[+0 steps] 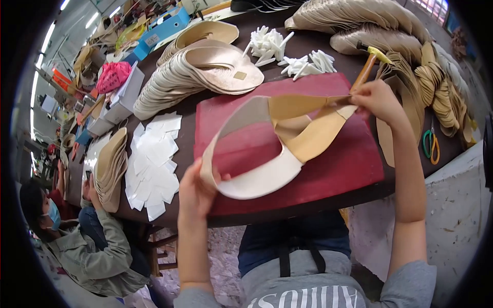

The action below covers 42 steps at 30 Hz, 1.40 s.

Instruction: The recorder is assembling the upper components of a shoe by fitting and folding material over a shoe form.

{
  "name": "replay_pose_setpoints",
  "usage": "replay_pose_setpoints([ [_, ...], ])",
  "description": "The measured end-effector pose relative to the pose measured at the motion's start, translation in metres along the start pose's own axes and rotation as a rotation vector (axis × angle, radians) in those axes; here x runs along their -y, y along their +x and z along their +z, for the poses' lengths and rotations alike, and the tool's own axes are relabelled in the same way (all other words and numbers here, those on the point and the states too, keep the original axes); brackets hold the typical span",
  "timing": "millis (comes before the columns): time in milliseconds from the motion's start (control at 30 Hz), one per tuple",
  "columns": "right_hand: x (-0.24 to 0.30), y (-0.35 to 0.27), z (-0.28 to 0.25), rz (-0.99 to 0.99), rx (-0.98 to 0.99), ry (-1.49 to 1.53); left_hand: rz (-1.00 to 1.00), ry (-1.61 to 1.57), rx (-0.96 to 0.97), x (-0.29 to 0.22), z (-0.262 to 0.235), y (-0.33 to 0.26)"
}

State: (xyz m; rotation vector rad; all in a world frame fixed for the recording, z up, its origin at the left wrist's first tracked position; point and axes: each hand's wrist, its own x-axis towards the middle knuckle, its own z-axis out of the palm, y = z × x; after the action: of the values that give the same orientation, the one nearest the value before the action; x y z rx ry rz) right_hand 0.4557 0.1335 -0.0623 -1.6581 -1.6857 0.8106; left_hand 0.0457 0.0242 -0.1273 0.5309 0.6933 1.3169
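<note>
Stretched taut over red mat (334,169): curved shoe upper (267,149), left hand (195,192) and right hand (377,100) fingers pinched tight on opposite ends.

Stacked insoles (200,72), white paper squares (154,164), a hammer (367,64) and green scissors (430,145) lie around.

There is one view only, from a camera worn on the person's head, looking steeply down and a little forward. It sits close over the red mat (328,169) on the dark table (203,105), with the person's own forearms rising from the near edge. The wide lens bends the table's far edge and blackens the corners. To the near left it also takes in a seated co-worker (82,246).
</note>
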Motion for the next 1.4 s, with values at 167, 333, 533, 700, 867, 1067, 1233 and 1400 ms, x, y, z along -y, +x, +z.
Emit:
replay_pose_setpoints([
  [167, 0.026, -0.042, 0.037, 0.373, 0.1, 0.211, 1.134, 1.686, -0.505, 0.019, 0.052, 0.014],
  [333, 0.043, -0.085, 0.129, -0.356, 0.024, -0.12, 1.076, 2.065, 0.175, 0.074, 0.057, -0.007],
  [533, 0.035, -0.07, 0.138, -0.189, -0.015, 0.032, 0.884, 1.946, 0.579, 0.031, 0.041, -0.002],
  [700, 0.038, -0.092, 0.153, 0.147, 0.135, 0.345, 1.008, 1.891, 0.431, 0.046, 0.028, -0.012],
  [867, 0.039, -0.099, 0.173, 0.041, 0.129, 0.187, 0.789, 1.618, 0.123, 0.086, 0.031, -0.013],
  [1067, 0.036, -0.111, 0.192, 0.01, 0.104, 0.209, 0.531, 1.43, -0.101, 0.083, 0.027, -0.01],
  [1233, 0.037, -0.118, 0.199, -0.013, 0.054, 0.182, 0.445, 1.313, -0.085, 0.079, 0.019, -0.01],
  [1400, 0.038, -0.124, 0.202, -0.005, 0.03, 0.185, 0.432, 1.337, -0.089, 0.082, 0.019, -0.014],
])
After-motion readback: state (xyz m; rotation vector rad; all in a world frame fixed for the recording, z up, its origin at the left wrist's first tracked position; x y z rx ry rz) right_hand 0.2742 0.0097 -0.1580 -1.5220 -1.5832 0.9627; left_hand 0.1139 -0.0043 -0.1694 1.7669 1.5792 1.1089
